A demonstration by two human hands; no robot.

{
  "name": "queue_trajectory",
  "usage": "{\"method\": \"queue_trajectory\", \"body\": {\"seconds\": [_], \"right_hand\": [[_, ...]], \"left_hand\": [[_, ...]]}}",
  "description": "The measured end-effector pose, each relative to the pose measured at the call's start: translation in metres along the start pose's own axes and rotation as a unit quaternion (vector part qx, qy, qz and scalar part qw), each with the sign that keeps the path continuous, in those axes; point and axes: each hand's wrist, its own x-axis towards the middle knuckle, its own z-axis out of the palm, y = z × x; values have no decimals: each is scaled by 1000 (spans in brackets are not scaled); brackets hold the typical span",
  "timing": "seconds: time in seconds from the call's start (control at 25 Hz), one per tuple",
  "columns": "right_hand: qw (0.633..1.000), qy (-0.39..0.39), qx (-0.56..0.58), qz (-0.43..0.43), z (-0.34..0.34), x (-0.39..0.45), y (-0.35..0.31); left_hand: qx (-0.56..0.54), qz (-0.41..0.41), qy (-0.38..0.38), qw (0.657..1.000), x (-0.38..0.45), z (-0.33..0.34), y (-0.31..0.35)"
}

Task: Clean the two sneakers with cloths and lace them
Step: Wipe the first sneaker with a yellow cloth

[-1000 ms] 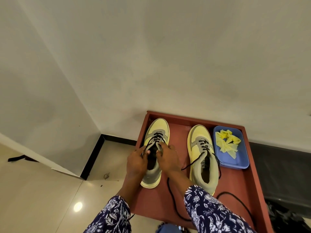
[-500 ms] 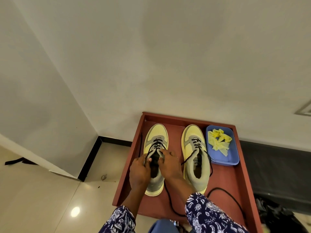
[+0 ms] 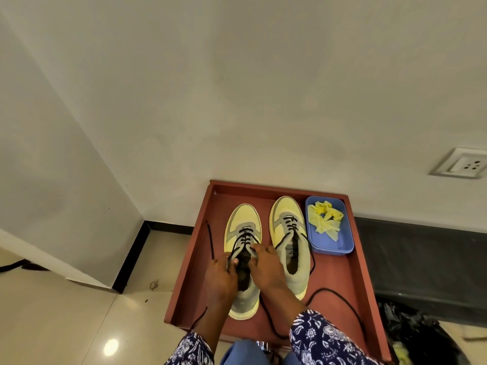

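The red counter (image 3: 340,280) with its raised rim carries everything: two yellow-and-grey sneakers side by side and a blue tub (image 3: 342,245) with crumpled yellow cloths (image 3: 324,216) inside, just beside the right sneaker.

The left sneaker (image 3: 242,225) lies in the middle of the counter, toe to the wall, and both hands work at its throat. It looks light, with a soft upper and a stiffer sole, so I judge it will slide on the smooth counter if the lace is pulled hard; a steadying hold on the collar should help. The right sneaker (image 3: 288,214) rests free, partly laced, its loose lace ends trailing over the counter.

The left hand (image 3: 220,276) has its grip clenched around the black lace (image 3: 245,239) near the upper eyelets, pinching it with the fingertips. The right hand (image 3: 264,267) lies on the other side of the tongue with fingers curled; it seems to pinch the lace too, but the contact itself is hidden, so I cannot tell.

The lace is thin, limp and a little slippery. It is best taken close to its stiff tip, where it can be pushed through an eyelet. One long end runs off toward the left rim and could snag there.
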Motion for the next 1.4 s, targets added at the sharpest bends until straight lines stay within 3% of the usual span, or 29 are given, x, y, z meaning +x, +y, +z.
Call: {"method": "queue_trajectory", "body": {"seconds": [0.52,0.72,0.96,1.2,1.4], "right_hand": [[998,-4,56,9,-9,-4,3],[996,57,57,-36,-31,1,2],[990,119,72,-24,-73,20,30],[991,132,20,29,-117,43,89],[990,121,-11,68,-131,69,138]], "left_hand": [[3,-10,0,1000,-7,-5,14],[9,43,23,999,4,-9,44],[-6,134,11,991,20,25,95],[0,215,-66,974,27,81,143],[42,230,-147,961,33,126,163]]}}
